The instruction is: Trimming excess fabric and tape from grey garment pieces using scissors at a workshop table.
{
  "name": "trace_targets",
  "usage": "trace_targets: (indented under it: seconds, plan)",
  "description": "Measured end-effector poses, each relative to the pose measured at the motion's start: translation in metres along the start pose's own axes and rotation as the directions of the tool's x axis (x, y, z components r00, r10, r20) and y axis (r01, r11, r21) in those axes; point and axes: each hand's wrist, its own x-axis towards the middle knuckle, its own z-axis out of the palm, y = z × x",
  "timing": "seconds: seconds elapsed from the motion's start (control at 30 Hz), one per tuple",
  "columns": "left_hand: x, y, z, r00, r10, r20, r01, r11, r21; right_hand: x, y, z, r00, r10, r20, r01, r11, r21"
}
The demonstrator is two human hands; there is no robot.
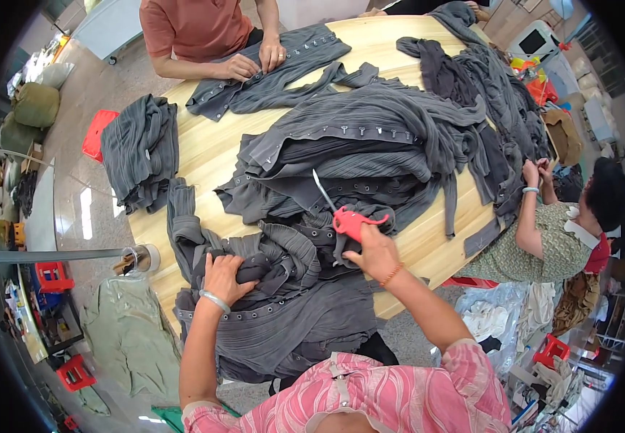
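Note:
My left hand [224,278], with a bracelet at the wrist, is closed on the bunched fabric of a dark grey ribbed garment [283,317] near the table's front edge. Rows of metal eyelets run along this garment's bands. In my right hand [377,254] are red-handled scissors [348,222], their slim metal blades pointing up and to the left. The scissors are over a heap of similar grey garments [348,119] in the middle of the table. Light fastenings line one band on the heap. My right fingertips are partly hidden behind the handles.
Across the wooden table [204,155], a person in a red shirt [193,32] handles another grey garment. At the right, a person [543,231] works on fabric. A folded grey stack [141,151] lies at the left edge, beside a red stool [98,136].

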Motion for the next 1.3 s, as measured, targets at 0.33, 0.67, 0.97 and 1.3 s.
trace_targets:
  seconds: [0.33,0.67,0.97,1.3]
  plan:
    - [-0.017,0.037,0.002,0.981,0.042,-0.190,-0.031,0.998,0.060,-0.087,0.004,-0.072,0.957,0.215,0.196,-0.290,0.774,0.562]
    - [0.055,0.147,0.078,0.903,0.413,0.120,-0.073,0.420,-0.904,-0.114,-0.020,-0.194,0.928,0.266,-0.260,0.040,0.623,0.781]
    - [-0.012,0.206,-0.030,0.759,0.459,-0.461,-0.641,0.406,-0.651,-0.111,-0.062,-0.213,0.876,0.450,-0.173,-0.006,0.368,0.930]
    - [-0.042,0.180,-0.038,0.906,0.165,-0.390,-0.409,0.104,-0.907,-0.099,-0.114,-0.134,0.963,0.246,-0.111,0.010,0.377,0.926]
